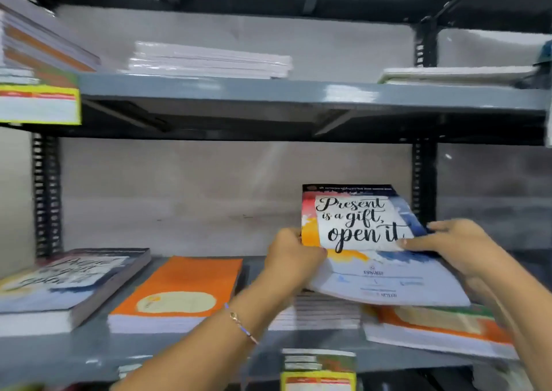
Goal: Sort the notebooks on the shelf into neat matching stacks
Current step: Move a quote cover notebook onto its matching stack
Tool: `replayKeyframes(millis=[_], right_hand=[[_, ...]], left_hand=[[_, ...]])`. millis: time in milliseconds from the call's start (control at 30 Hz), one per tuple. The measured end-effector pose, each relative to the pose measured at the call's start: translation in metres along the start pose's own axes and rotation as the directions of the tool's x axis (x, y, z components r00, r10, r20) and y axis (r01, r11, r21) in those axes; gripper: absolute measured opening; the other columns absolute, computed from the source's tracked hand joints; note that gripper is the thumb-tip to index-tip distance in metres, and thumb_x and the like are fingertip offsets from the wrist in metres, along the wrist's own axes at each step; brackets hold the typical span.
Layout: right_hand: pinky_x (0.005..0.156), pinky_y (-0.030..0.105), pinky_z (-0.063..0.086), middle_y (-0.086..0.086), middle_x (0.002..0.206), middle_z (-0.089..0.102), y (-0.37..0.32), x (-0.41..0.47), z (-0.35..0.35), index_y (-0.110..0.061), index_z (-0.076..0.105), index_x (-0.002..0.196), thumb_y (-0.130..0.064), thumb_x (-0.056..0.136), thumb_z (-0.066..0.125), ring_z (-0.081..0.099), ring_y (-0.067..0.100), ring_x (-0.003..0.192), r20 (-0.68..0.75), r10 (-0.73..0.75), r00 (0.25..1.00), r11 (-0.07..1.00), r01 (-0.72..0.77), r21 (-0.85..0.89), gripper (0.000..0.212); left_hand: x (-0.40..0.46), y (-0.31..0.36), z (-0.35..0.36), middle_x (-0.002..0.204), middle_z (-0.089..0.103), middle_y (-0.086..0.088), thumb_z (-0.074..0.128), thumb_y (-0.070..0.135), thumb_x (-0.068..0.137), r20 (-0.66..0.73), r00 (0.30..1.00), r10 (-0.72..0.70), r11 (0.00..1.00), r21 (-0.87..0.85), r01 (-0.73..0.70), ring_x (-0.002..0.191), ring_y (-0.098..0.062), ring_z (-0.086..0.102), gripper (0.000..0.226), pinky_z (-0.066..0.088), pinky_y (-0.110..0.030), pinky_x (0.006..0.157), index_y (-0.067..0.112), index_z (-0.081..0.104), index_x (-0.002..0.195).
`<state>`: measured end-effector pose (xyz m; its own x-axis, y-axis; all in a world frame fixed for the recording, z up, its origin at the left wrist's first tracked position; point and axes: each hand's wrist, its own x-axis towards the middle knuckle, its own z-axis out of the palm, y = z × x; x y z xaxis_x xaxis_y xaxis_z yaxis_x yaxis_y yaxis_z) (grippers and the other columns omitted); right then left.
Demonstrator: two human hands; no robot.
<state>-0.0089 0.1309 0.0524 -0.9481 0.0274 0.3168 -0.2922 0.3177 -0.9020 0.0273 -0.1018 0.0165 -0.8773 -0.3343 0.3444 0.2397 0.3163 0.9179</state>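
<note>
Two hands gripping one "Present is a gift" notebook (367, 241): left hand (294, 251) pinching its left edge, right hand (457, 244) its right edge, cover tilting up over the mixed pile (433, 328). Matching stack (68, 283) lying far left on the shelf (89, 351), past the orange stack (179, 292); left hand nearer.
</note>
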Motion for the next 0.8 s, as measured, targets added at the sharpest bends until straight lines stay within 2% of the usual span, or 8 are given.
replayKeyframes(millis=[67,133,300,367,467,600,700,800], right_hand=[[0.062,0.034,0.054,0.018,0.081,0.074,-0.020,-0.004,0.043,-0.002,0.074,0.076,-0.004,0.063,0.085,0.062,0.025,0.064,0.088,-0.010,0.996,0.999,0.006,0.045,0.017],[0.047,0.019,0.051,0.006,0.067,0.070,-0.036,-0.010,0.097,-0.008,0.072,0.070,-0.002,0.067,0.083,0.061,0.021,0.057,0.164,-0.065,0.984,0.996,0.053,0.076,0.012],[0.038,0.012,0.045,-0.010,0.044,0.065,-0.078,-0.033,0.243,-0.001,0.070,0.075,0.009,0.072,0.074,0.059,0.002,0.036,0.342,-0.163,0.925,0.964,0.076,0.254,0.012],[0.047,0.013,0.050,-0.008,0.054,0.070,-0.091,-0.042,0.303,-0.002,0.071,0.083,0.013,0.072,0.071,0.062,0.001,0.044,0.379,-0.206,0.902,0.951,0.095,0.293,0.018],[0.076,0.033,0.059,0.005,0.086,0.076,-0.112,-0.060,0.378,-0.018,0.068,0.077,0.005,0.072,0.073,0.069,0.019,0.073,0.382,-0.236,0.894,0.936,0.103,0.337,0.024],[0.078,0.029,0.052,-0.005,0.094,0.069,-0.120,-0.073,0.446,-0.024,0.064,0.100,-0.005,0.076,0.071,0.064,0.021,0.088,0.463,-0.222,0.858,0.970,0.143,0.198,0.031],[0.086,0.034,0.054,0.012,0.112,0.071,-0.105,-0.076,0.468,-0.012,0.070,0.108,-0.015,0.081,0.061,0.066,0.030,0.103,0.585,-0.216,0.782,0.940,0.329,-0.093,0.029],[0.076,0.029,0.048,0.015,0.104,0.072,-0.097,-0.087,0.444,-0.006,0.072,0.097,-0.013,0.083,0.055,0.067,0.031,0.097,0.583,-0.239,0.777,0.924,0.366,-0.109,0.024]], left_hand=[[-0.002,-0.003,-0.057,0.084,0.076,-0.010,0.066,0.014,0.065,-0.053,0.999,-0.010,0.998,0.055,0.013,0.071,-0.027,0.069,0.021,0.055,-0.034,0.062,0.004,0.070,0.083],[-0.005,-0.009,-0.116,0.076,0.073,-0.008,0.067,0.012,0.068,-0.112,0.993,-0.037,0.991,0.127,0.051,0.061,-0.020,0.065,0.021,0.049,-0.024,0.052,0.005,0.071,0.088],[-0.017,-0.031,-0.264,0.063,0.054,-0.007,0.067,0.004,0.078,-0.284,0.957,-0.060,0.943,0.299,0.147,0.046,-0.015,0.046,0.006,0.033,-0.012,0.035,0.009,0.063,0.077],[-0.018,-0.042,-0.316,0.051,0.046,-0.002,0.065,0.004,0.079,-0.358,0.931,-0.070,0.909,0.361,0.207,0.041,-0.014,0.038,0.016,0.028,-0.013,0.036,0.010,0.058,0.066],[-0.010,-0.056,-0.382,0.056,0.037,-0.006,0.064,0.005,0.080,-0.460,0.883,-0.094,0.844,0.434,0.315,0.058,-0.019,0.031,0.022,0.024,-0.025,0.047,0.011,0.053,0.061],[0.004,-0.072,-0.432,0.066,0.048,-0.011,0.060,0.002,0.082,-0.528,0.844,-0.093,0.782,0.485,0.390,0.062,-0.022,0.041,0.017,0.035,-0.028,0.053,0.011,0.057,0.068],[0.008,-0.097,-0.446,0.086,0.070,-0.016,0.058,0.015,0.083,-0.440,0.865,-0.241,0.483,0.719,0.500,0.086,-0.030,0.067,0.014,0.052,-0.030,0.074,0.006,0.067,0.079],[0.012,-0.120,-0.450,0.081,0.075,-0.011,0.060,0.010,0.074,-0.408,0.847,-0.339,0.372,0.769,0.519,0.072,-0.026,0.069,0.022,0.051,-0.025,0.065,0.002,0.074,0.089]])
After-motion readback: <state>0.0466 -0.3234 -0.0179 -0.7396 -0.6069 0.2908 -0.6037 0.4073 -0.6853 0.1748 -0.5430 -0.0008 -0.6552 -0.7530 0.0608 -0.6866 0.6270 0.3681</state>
